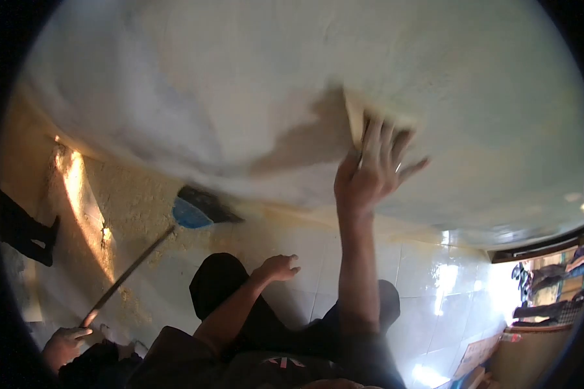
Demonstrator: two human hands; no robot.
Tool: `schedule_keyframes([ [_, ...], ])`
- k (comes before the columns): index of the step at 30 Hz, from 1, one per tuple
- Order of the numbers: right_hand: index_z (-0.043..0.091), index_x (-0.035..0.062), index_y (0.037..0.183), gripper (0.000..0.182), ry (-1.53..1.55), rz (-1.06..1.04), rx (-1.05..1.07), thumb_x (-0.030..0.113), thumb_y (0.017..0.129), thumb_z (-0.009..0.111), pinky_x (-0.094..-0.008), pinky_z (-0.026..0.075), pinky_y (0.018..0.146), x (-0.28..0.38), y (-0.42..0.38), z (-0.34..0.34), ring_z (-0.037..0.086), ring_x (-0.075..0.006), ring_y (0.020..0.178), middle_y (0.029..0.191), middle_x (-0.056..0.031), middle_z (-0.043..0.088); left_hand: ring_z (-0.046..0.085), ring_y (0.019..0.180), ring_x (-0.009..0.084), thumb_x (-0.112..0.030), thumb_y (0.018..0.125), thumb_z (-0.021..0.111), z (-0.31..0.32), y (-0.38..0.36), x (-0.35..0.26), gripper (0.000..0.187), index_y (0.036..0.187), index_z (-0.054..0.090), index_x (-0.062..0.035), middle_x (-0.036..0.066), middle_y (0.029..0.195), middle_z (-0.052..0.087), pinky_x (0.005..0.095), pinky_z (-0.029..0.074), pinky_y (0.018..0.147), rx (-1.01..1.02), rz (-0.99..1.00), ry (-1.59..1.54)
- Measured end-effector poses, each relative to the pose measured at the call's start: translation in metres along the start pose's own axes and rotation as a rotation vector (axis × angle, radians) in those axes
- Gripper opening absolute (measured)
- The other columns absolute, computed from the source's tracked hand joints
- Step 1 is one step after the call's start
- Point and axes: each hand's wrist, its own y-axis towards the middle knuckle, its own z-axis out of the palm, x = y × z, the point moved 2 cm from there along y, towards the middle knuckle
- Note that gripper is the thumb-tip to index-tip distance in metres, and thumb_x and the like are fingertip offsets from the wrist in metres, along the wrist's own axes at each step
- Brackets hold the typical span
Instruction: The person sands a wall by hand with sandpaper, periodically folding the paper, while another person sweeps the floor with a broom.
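A large pale wall [207,78] with cloudy patches fills the upper view. My right hand [373,172], its arm stretched up, presses a folded pale sheet [353,120] against this wall, with the fingers lying over it. The hand and sheet are slightly blurred, and a dark shadow falls to their left. Low by my knee, my left hand [279,267] is held clear of the wall, fingers loosely bent and apart, with nothing visible in it.
At the lower left a co-worker's hand [65,347] grips a long stick [126,275] reaching toward a blue and black object [193,211] at the wall's foot. Pale tiles [428,311] cover the floor. People [551,279] appear at the far right.
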Motion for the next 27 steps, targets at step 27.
schedule_keyframes([
  [27,0.067,0.0127,0.1,0.017,0.081,-0.086,0.087,0.01,0.085,0.061,-0.0676,0.021,0.104,-0.067,-0.125,0.036,0.059,-0.032,0.112,0.097,-0.009,0.07,0.055,0.112,0.0354,-0.045,0.087,0.052,0.009,0.023,0.011,0.06,0.135,0.043,-0.009,0.02,0.119,0.059,0.0437,0.044,0.095,0.053,-0.041,0.056],
])
